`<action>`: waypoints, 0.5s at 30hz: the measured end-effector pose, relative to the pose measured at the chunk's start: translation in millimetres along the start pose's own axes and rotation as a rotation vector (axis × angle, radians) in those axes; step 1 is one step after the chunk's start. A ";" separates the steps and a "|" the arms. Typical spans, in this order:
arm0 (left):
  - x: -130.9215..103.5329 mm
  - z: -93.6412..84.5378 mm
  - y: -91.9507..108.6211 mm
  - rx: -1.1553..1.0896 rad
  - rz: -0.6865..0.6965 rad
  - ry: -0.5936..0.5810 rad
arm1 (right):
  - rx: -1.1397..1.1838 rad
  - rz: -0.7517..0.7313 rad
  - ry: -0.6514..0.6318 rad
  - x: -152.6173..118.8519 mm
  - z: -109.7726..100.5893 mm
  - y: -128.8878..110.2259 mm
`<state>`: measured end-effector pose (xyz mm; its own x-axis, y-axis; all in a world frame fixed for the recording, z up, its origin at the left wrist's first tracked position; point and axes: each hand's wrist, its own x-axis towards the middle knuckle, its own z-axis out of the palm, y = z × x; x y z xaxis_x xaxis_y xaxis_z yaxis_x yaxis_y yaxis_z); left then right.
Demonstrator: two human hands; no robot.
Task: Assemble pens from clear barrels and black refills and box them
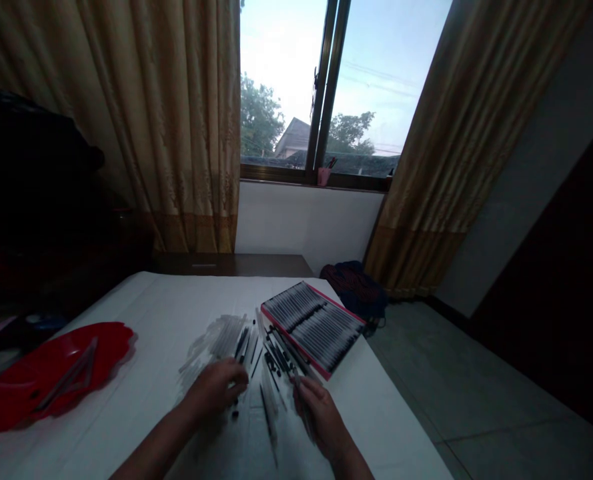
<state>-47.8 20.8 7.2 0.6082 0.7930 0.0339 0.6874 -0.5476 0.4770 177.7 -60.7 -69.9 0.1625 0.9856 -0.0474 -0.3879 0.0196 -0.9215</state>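
My left hand [215, 389] rests knuckles up on the white table [151, 307], fingers curled over loose pen parts; what it grips is hidden. My right hand [320, 415] lies to the right, closed around a thin dark pen [303, 400] that points toward the pile. Between and beyond the hands lies a scatter of clear pen barrels [223, 337] and black refills and caps [276, 360]. A pink-edged box of packed pens [312, 325] sits just beyond my right hand.
A red tray [41, 373] holding a few pens lies at the table's left. Dark furniture stands at far left. The table's right edge drops to a tiled floor [476, 400]. A dark bundle [356, 283] lies by the curtain under the window.
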 end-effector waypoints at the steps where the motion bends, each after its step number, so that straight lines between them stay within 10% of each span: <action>1: -6.9 1.4 -1.1 0.100 0.035 -0.047 | 0.009 0.013 0.007 -0.3 0.7 -0.7; 15: -18.9 20.1 12.4 0.309 0.044 -0.036 | 0.033 0.008 -0.040 -1.6 1.2 0.1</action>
<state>-42.9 -6.3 -5.2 0.6497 0.7601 0.0151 0.7450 -0.6405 0.1861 176.3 -62.1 -69.4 0.1231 0.9917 -0.0384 -0.4184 0.0168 -0.9081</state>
